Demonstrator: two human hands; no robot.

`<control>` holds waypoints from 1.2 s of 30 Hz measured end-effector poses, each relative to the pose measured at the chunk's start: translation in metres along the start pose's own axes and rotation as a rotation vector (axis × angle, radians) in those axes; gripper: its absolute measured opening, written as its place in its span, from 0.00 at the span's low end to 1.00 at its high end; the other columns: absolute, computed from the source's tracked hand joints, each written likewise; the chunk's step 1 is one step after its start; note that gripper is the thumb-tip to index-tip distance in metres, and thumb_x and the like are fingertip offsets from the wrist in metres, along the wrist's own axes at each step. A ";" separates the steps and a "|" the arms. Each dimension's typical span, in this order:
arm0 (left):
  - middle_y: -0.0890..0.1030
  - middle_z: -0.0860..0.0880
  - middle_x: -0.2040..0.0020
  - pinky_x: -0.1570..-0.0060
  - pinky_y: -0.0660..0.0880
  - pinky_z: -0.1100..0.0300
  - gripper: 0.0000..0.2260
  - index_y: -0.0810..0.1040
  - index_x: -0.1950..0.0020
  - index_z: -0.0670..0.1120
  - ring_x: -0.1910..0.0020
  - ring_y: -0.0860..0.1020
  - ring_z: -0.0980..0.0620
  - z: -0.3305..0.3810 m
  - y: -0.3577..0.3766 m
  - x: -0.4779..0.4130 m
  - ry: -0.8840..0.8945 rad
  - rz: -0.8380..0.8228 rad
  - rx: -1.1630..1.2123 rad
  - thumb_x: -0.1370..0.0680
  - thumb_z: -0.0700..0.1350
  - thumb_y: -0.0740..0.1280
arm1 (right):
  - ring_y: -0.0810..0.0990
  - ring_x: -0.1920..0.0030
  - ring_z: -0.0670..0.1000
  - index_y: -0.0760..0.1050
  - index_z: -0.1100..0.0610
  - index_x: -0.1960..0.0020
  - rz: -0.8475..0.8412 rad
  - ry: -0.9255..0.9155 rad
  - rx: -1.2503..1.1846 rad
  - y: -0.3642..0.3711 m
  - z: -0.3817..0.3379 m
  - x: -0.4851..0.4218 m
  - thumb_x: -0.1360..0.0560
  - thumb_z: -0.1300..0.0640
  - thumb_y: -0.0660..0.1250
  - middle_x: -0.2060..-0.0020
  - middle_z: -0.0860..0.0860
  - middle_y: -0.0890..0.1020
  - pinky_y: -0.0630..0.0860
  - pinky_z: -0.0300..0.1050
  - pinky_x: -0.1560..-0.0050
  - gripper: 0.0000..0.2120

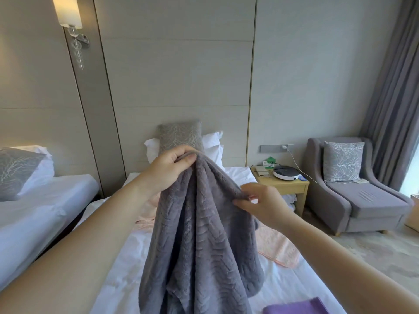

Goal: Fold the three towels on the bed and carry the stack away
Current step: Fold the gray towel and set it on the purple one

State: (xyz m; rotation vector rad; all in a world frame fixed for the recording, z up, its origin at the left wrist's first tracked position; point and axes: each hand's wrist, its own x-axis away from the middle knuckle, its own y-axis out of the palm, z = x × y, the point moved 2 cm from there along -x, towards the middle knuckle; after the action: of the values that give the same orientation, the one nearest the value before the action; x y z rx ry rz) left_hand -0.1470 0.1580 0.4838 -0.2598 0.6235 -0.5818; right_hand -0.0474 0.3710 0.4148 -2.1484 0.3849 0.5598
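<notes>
A grey textured towel (199, 241) hangs bunched in the air over the white bed (127, 264). My left hand (170, 168) pinches its top edge, held high. My right hand (260, 205), lower and to the right, pinches another part of the same edge. Behind the grey towel a pink towel (276, 248) lies spread on the bed, mostly hidden. A purple towel (294, 308) lies at the bed's near right corner, cut off by the frame's bottom edge.
Pillows (181, 139) stand at the head of the bed. A second bed (40, 200) is to the left across a narrow gap. A wooden nightstand (285, 186) with small devices and a grey armchair (362, 196) stand to the right, on carpet.
</notes>
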 end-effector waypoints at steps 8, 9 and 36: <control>0.79 0.52 0.54 0.51 0.70 0.64 0.08 0.78 0.48 0.47 0.52 0.76 0.56 -0.026 -0.036 0.011 -0.132 0.102 -0.124 0.18 0.39 0.60 | 0.69 0.70 0.38 0.72 0.48 0.64 -0.236 0.040 -0.133 -0.007 -0.013 -0.010 0.36 0.48 0.78 0.71 0.39 0.72 0.64 0.30 0.68 0.14; 0.80 0.51 0.53 0.50 0.71 0.62 0.08 0.78 0.48 0.48 0.52 0.76 0.54 -0.028 -0.038 0.013 -0.154 0.117 -0.120 0.18 0.40 0.60 | 0.70 0.69 0.38 0.72 0.46 0.63 -0.335 0.028 -0.097 -0.006 -0.013 -0.008 0.36 0.46 0.77 0.71 0.39 0.72 0.65 0.30 0.68 0.14; 0.79 0.54 0.55 0.53 0.69 0.64 0.14 0.79 0.56 0.54 0.56 0.75 0.56 -0.038 -0.043 0.022 -0.150 0.235 -0.054 0.19 0.39 0.59 | 0.71 0.59 0.41 0.80 0.52 0.45 -0.330 0.026 0.243 0.027 0.028 -0.003 0.26 0.54 0.69 0.52 0.43 0.72 0.66 0.34 0.52 0.10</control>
State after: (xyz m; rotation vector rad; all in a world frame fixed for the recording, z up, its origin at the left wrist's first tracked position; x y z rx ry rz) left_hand -0.1749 0.1081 0.4604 -0.2741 0.5158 -0.3168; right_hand -0.0693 0.3785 0.3832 -1.9318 0.1002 0.2820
